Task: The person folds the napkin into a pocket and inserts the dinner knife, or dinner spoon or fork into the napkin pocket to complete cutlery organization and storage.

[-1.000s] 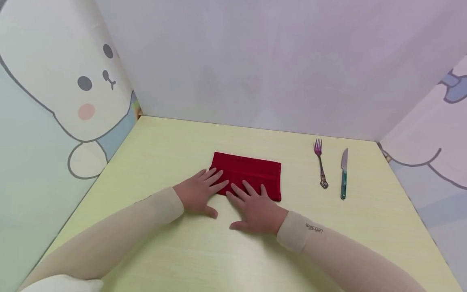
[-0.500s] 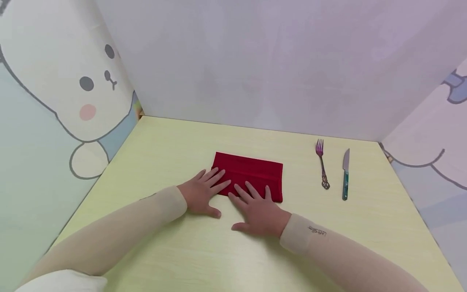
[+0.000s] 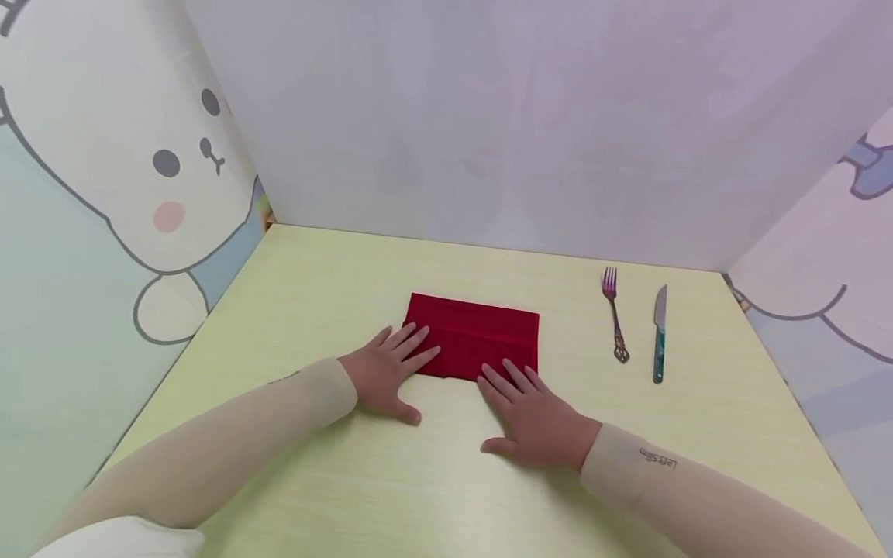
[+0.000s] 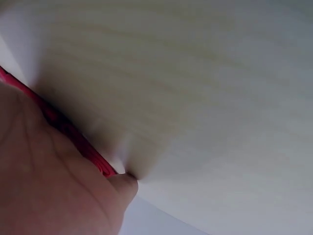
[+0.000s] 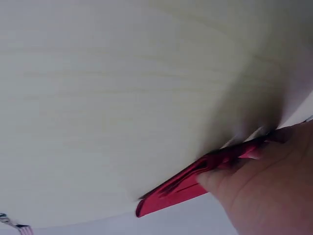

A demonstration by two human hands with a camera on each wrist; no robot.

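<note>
A folded red cloth (image 3: 474, 322) lies flat on the table, its long side running left to right. On its left end rest the spread, straight fingers of my left hand (image 3: 384, 376), with the thumb out on the table side. My right hand (image 3: 540, 418) touches the near edge at the right part of the cloth with straight fingertips, thumb stretched to the left. The left wrist view shows the left palm (image 4: 54, 171) beside the cloth's layered edge. In the right wrist view the right hand (image 5: 269, 186) lies against the red cloth (image 5: 171, 196), whose stacked layers show at the edge.
To the right of the cloth lies a fork (image 3: 614, 314) with an ornate handle. Farther right is a knife (image 3: 659, 333) with a green handle. Pale walls with cartoon figures enclose the light wooden table (image 3: 314, 271) at the back and sides.
My right hand has slid right and slightly nearer along the cloth's front edge, uncovering its middle. The left hand has stayed nearly in place on the cloth.
</note>
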